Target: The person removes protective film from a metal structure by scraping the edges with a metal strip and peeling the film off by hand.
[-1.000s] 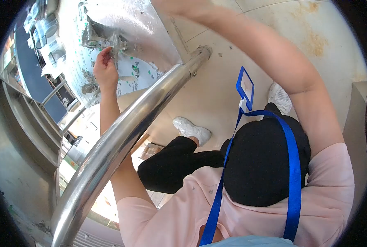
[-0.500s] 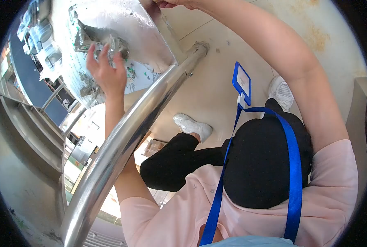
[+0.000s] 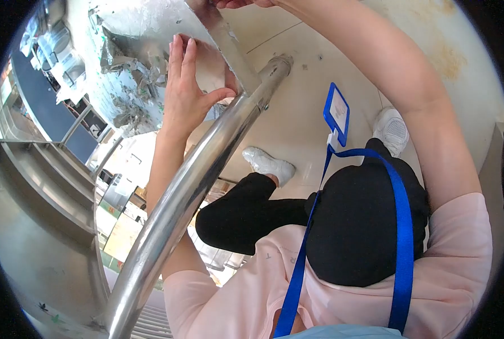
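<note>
My left hand lies with spread fingers against a shiny metal panel, its thumb near the panel's lower edge. Nothing shows in its grasp. To its left, crumpled grey film scraps cling to a white surface with green leaf prints. At the top edge of the view, my right hand is partly cut off beside the panel's side edge. Its fingers look bent together, and what they hold, if anything, is hidden.
A thick metal tube runs diagonally beneath my left forearm. Curved metal rails stand at the left. A blue-framed badge hangs from a blue lanyard over the tiled floor. White shoes show below.
My left hand has moved right, from the crumpled film onto the metal panel, its fingers now spread flat. My right hand has shifted from a blurred position to the panel's side edge.
</note>
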The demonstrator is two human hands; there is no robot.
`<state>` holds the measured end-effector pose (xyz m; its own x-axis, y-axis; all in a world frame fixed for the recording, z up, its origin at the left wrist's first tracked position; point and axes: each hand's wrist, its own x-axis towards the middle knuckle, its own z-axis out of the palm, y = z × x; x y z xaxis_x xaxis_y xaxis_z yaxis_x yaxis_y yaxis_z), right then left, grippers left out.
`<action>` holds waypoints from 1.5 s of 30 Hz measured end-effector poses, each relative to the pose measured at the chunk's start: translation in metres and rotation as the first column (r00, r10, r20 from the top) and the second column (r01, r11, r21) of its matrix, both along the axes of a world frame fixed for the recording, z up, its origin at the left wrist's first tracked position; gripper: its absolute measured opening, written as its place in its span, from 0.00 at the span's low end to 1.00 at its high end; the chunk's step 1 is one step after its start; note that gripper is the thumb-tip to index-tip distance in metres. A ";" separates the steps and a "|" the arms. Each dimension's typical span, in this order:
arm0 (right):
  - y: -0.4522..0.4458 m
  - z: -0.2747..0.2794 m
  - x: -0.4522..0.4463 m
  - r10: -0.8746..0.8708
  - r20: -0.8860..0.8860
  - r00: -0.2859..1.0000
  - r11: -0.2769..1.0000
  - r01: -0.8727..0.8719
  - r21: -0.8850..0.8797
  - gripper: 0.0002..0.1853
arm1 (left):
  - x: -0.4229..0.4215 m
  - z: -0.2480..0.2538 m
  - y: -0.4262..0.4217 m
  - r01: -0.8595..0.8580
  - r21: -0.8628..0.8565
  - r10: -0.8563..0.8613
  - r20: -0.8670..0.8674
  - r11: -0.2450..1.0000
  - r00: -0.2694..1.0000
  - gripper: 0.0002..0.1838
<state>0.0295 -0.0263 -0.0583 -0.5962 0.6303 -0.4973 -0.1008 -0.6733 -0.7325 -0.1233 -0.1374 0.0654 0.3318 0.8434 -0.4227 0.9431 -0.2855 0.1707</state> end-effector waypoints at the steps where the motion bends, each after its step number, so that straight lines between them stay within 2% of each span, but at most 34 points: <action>1: 0.003 0.008 0.007 0.086 0.104 0.991 0.996 -0.085 -0.017 0.08 | 0.000 -0.001 0.001 -0.001 0.000 0.001 -0.006 1.000 1.000 0.51; 4: 0.012 0.004 -0.003 0.099 0.159 0.982 0.993 -0.108 0.049 0.08 | -0.002 -0.005 0.005 -0.003 0.001 0.003 0.016 1.000 1.000 0.51; 7: 0.001 0.016 -0.005 0.025 0.164 0.986 0.994 -0.042 0.103 0.09 | 0.005 0.008 -0.006 -0.014 -0.016 0.015 0.030 1.000 0.999 0.52; 10: 0.002 0.019 -0.005 0.063 0.184 0.981 0.993 -0.080 0.085 0.09 | 0.005 0.010 -0.008 -0.015 -0.022 0.015 0.033 1.000 0.999 0.53; 13: 0.000 -0.003 -0.014 0.118 0.039 0.992 0.993 -0.118 -0.014 0.10 | 0.005 0.011 -0.008 -0.016 -0.027 0.016 0.024 1.000 1.000 0.54; 16: -0.018 -0.024 -0.010 0.073 0.025 0.997 0.989 -0.069 -0.133 0.10 | 0.005 0.011 -0.009 -0.033 -0.022 0.034 0.048 0.999 0.998 0.55; 17: -0.023 -0.032 -0.012 0.067 -0.029 0.997 0.975 -0.071 -0.211 0.09 | 0.005 0.011 -0.009 -0.033 -0.017 0.034 0.056 0.999 0.998 0.55; 20: -0.033 -0.038 -0.018 -0.159 -0.214 0.964 0.978 0.125 -0.165 0.07 | 0.004 0.012 -0.010 -0.041 -0.018 0.042 0.063 0.999 0.997 0.56; 23: -0.024 -0.028 -0.019 -0.179 -0.293 0.939 0.982 0.154 -0.106 0.07 | 0.006 0.012 -0.008 -0.055 -0.026 0.056 0.043 0.998 0.998 0.57; 26: -0.016 -0.010 -0.007 -0.061 -0.144 0.988 0.998 0.055 -0.040 0.07 | 0.007 0.012 -0.008 -0.064 -0.031 0.066 0.043 0.997 0.997 0.57; 35: -0.001 0.009 -0.005 0.083 0.078 0.994 0.996 -0.085 0.027 0.09 | 0.004 0.009 -0.007 -0.064 -0.026 0.066 0.065 0.998 0.996 0.57; 41: -0.013 -0.026 -0.020 -0.005 -0.105 0.994 0.995 -0.006 -0.101 0.08 | 0.004 0.007 -0.005 -0.073 -0.021 0.075 0.075 0.997 0.994 0.56; 44: -0.022 -0.031 -0.014 -0.122 -0.142 0.982 0.978 0.095 -0.185 0.07 | 0.001 0.004 -0.004 -0.058 -0.016 0.059 0.067 0.998 0.996 0.56; 45: -0.022 -0.030 -0.013 -0.142 -0.157 0.977 0.981 0.117 -0.156 0.07 | 0.001 0.004 -0.004 -0.057 -0.019 0.058 0.059 0.998 0.997 0.56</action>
<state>0.0170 -0.0487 -0.0881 -0.5962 0.6362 -0.4897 -0.3066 -0.7442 -0.5935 -0.1225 -0.1411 0.0691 0.3079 0.8546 -0.4181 0.9459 -0.2277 0.2311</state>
